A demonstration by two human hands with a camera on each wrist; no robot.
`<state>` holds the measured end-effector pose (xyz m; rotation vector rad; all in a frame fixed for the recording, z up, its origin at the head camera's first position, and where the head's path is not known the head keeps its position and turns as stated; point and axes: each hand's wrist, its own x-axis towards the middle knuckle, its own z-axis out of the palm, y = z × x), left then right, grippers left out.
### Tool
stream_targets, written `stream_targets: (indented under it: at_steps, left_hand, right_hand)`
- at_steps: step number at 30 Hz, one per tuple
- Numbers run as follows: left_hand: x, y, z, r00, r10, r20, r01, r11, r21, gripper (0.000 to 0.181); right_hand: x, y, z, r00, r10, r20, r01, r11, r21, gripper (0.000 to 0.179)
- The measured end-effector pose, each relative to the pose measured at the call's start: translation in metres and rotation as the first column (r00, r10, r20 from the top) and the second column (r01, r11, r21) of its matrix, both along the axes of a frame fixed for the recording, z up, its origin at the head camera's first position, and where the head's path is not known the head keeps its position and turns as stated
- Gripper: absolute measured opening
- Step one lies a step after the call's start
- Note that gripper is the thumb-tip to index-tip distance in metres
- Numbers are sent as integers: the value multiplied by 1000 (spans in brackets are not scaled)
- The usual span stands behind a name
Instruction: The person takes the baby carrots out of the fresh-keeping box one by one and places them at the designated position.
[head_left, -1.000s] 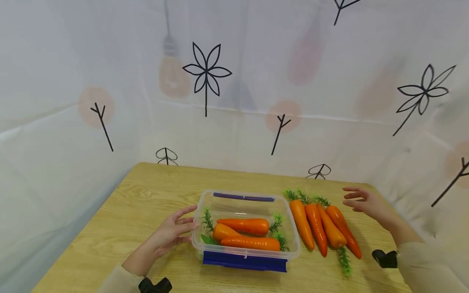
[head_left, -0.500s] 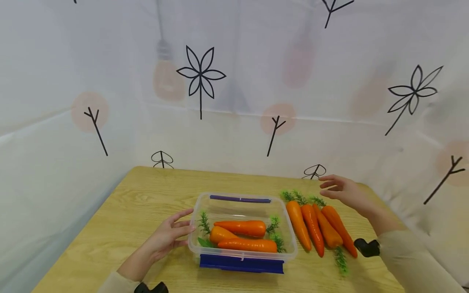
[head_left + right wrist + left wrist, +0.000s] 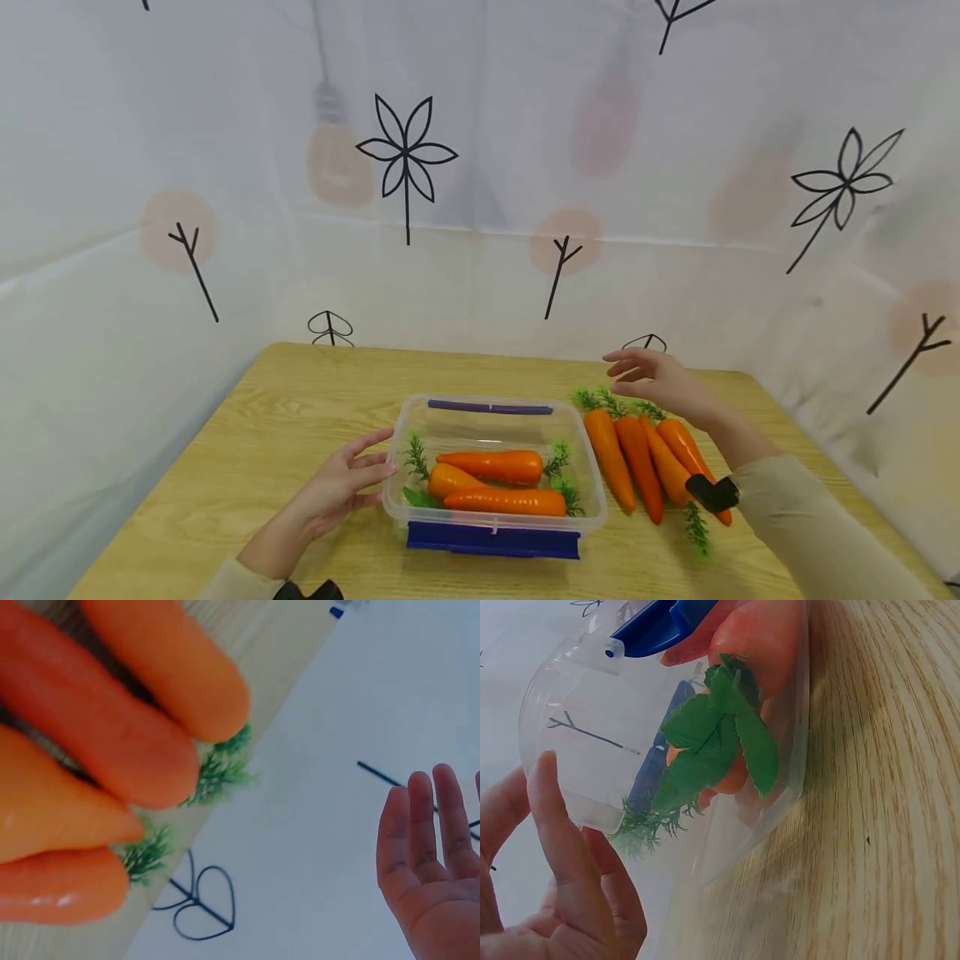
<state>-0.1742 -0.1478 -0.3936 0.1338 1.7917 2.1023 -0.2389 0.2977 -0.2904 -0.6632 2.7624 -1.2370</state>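
Both hands flat: right hand (image 3: 660, 383) above carrots (image 3: 645, 454).

Clear box (image 3: 596, 500) holds three carrots (image 3: 491, 467); four loose carrots (image 3: 637, 454) lie just right.

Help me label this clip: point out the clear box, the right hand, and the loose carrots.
clear box (image 3: 592, 467), head view, right wall.
right hand (image 3: 660, 385), head view, back of hand.
loose carrots (image 3: 639, 457), head view, second carrot's middle.

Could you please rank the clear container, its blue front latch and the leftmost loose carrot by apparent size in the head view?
1. clear container
2. blue front latch
3. leftmost loose carrot
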Motion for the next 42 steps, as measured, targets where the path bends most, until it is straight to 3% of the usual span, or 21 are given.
stream_targets:
  at_steps: [13, 21, 29, 42]
  left_hand:
    - [2, 3, -1, 1000, 2, -3, -2, 1000, -1, 72]
    - [1, 2, -1, 1000, -5, -5, 5, 1000, 5, 71]
    - [1, 4, -3, 1000, 0, -5, 0, 1000, -8, 71]
    - [1, 3, -1, 1000, -10, -10, 10, 1000, 18, 71]
  right_hand:
    - [-6, -34, 2, 997, 72, -4, -72, 997, 15, 41]
    - [-13, -59, 5, 982, 182, 51, -182, 983, -17, 41]
    - [-19, -87, 2, 940, 334, 77, -332, 943, -36, 41]
    - [-29, -123, -8, 871, 443, 212, -460, 887, 38, 39]
